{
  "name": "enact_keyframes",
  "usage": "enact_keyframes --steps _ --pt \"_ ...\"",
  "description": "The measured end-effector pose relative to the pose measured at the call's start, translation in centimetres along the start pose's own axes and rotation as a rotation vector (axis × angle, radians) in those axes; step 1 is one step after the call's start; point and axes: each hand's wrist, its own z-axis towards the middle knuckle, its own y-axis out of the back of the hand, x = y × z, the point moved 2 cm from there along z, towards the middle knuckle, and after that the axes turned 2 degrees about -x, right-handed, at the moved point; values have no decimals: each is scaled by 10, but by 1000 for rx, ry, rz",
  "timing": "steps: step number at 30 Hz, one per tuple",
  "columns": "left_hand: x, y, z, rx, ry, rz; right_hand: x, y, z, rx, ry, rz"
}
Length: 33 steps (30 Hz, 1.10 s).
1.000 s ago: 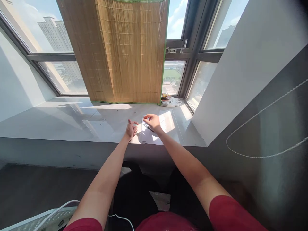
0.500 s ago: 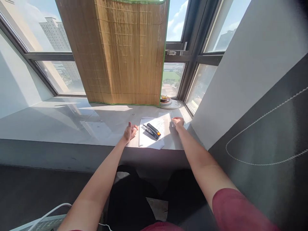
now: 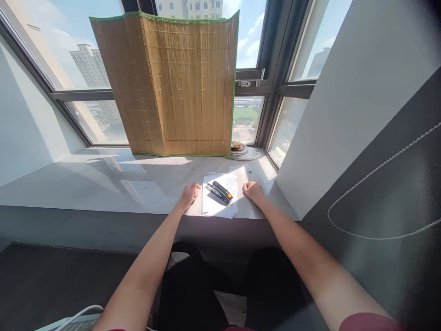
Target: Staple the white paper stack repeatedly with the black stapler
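Note:
A black stapler with an orange mark lies on a white sheet of paper near the front edge of the pale window sill. Just left of the paper rests my left hand, its fingers curled into a loose fist with nothing in it. My right hand rests just right of the paper, also closed in a fist, and nothing shows in it. Neither hand touches the stapler.
A bamboo mat stands upright against the window at the back of the sill. A small stack of plates sits at the back right. A white wall bounds the sill on the right. A white cable lies on the floor, lower left.
My right hand let go of the stapler, swung right of the paper and closed into a fist. My left hand's fingers curled shut and settled on the sill. The view tilted up a little.

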Motion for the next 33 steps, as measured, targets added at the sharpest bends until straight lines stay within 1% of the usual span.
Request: enact_keyframes --steps 2,4,10,12,14,18,21,24,29,33 --pt "0 -1 6 -48 5 164 4 -1 -6 -5 10 -47" --pt "-3 -1 17 -84 5 318 6 -1 -9 -4 10 -77" --pt "-12 7 73 -186 -20 694 4 1 -9 0 3 -129" --pt "-13 9 91 -183 -34 791 4 0 -9 -3 14 -146" --pt "-12 10 106 -154 -58 861 4 -1 -10 -15 23 -149" --pt "-5 8 124 -97 -94 955 4 -3 -9 -46 22 -148" --pt "2 6 126 -93 -117 1012 4 -4 -8 -51 13 -144" --pt "7 6 118 -110 -160 1053 4 -2 -7 -43 16 -133" --pt "8 7 94 -137 -216 1068 5 -1 -9 -34 42 -102" --pt "6 2 67 -122 -252 1053 4 1 -11 -35 49 -79"
